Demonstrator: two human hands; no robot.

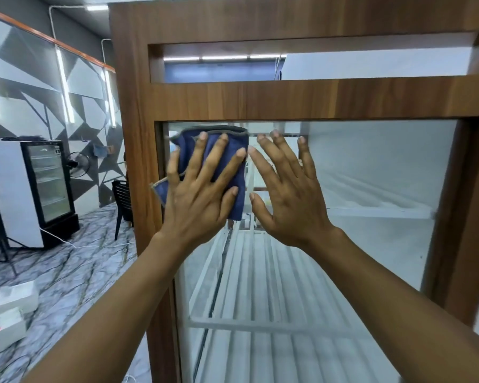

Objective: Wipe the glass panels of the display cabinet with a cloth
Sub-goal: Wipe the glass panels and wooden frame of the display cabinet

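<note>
A tall wooden display cabinet (pixel 302 99) fills the view, and its large glass panel (pixel 371 175) shows white slatted shelves behind it. My left hand (pixel 198 189) presses a blue cloth (pixel 238 172) flat against the panel's top left corner, fingers spread and straight. The cloth's lower left corner overlaps the wooden frame. Right beside it, my right hand (pixel 291 192) lies flat on the bare glass with fingers spread, holding nothing.
A black glass-door fridge (pixel 49 186) stands at the left on the marbled floor (pixel 75 269), with a fan (pixel 78 164) and a dark chair (pixel 122 203) near it. White boxes (pixel 9 313) lie on the floor at lower left. A tripod leg (pixel 0 244) stands at far left.
</note>
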